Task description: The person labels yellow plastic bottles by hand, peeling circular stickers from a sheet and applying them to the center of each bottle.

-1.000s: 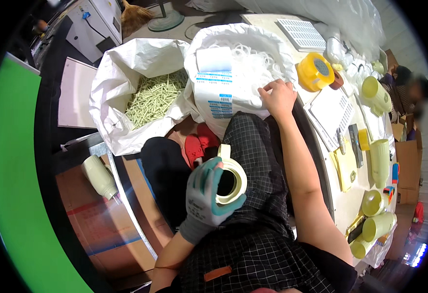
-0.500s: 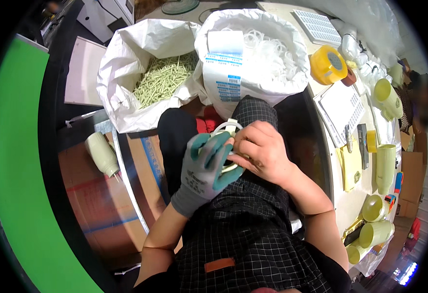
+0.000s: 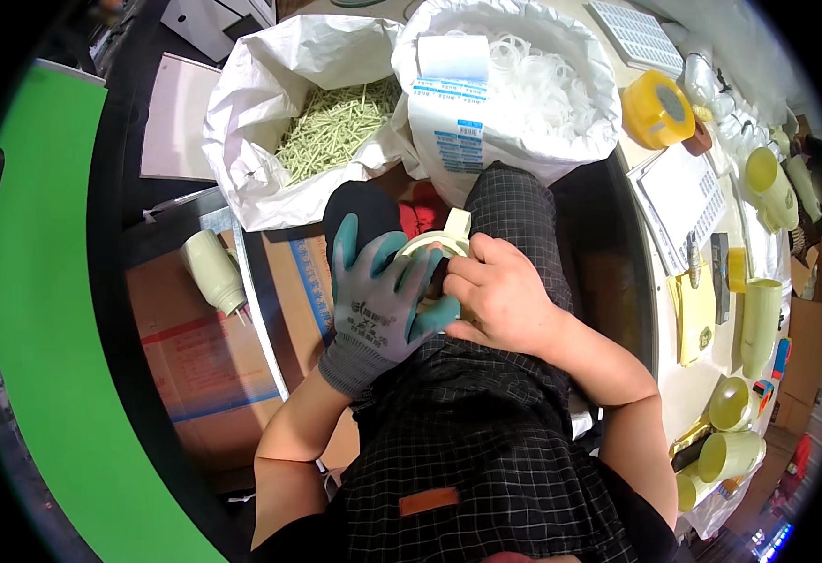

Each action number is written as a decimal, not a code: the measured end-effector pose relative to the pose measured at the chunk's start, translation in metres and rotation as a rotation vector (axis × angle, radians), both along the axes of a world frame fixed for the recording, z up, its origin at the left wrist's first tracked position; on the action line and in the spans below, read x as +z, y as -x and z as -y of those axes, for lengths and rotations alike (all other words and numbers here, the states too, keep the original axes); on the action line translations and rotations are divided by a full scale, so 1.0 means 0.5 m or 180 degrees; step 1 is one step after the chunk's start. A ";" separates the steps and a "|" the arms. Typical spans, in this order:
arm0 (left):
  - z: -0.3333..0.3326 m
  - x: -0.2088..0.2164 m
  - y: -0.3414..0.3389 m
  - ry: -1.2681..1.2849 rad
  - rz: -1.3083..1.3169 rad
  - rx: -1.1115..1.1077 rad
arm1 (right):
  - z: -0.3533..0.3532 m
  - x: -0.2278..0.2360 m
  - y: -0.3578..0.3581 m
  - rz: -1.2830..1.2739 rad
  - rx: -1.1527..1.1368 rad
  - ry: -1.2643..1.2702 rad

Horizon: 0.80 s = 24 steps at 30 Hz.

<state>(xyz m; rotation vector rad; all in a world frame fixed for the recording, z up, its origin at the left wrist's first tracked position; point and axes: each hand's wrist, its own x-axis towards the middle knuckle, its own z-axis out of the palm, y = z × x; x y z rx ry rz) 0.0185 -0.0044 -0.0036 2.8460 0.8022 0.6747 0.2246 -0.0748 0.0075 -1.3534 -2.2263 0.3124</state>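
Over my lap, both hands are at a pale green round plastic part (image 3: pixel 436 240) with a tab sticking up from its far side. My left hand (image 3: pixel 383 296) wears a grey glove with teal fingertips; its thumb and forefinger close on the part's left side while other fingers spread away. My bare right hand (image 3: pixel 500 296) grips the right side, fingers bent inward. The hands hide most of the part. A whitish band runs along its rim; I cannot tell whether that is a separate ring. In front, a white sack (image 3: pixel 523 169) holds translucent rings (image 3: pixel 537 89).
Left of it, another white sack (image 3: pixel 242 122) contains thin pale green pieces (image 3: pixel 336 127). A pale green bottle-shaped body (image 3: pixel 212 272) lies on cardboard at left. The right-hand table (image 3: pixel 650 272) bears a yellow tape roll (image 3: pixel 657 110), papers (image 3: pixel 678 197) and several pale green cups (image 3: pixel 731 455).
The white ring that stood up loosely at the part's far side no longer shows apart from it. My left fingers have spread wider. The whole view has shifted slightly.
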 end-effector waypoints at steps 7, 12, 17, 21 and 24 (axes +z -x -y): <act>0.014 0.049 -0.021 -0.0153 -0.0716 0.0225 | 0.017 -0.029 0.000 0.0027 -0.0020 -0.0398; -0.041 0.067 -0.041 -0.0226 -0.1021 -0.0093 | 0.024 -0.019 0.001 0.0063 -0.0018 -0.0297; -0.043 0.076 -0.058 0.0343 -0.1675 -0.0039 | 0.028 -0.034 0.002 -0.0034 -0.0055 -0.0331; -0.043 0.076 -0.058 0.0277 -0.1830 -0.0028 | 0.024 -0.043 0.009 -0.0161 -0.0034 -0.0536; -0.043 0.075 -0.061 -0.0006 -0.1991 -0.0059 | 0.023 -0.048 0.013 -0.0109 -0.0047 -0.0453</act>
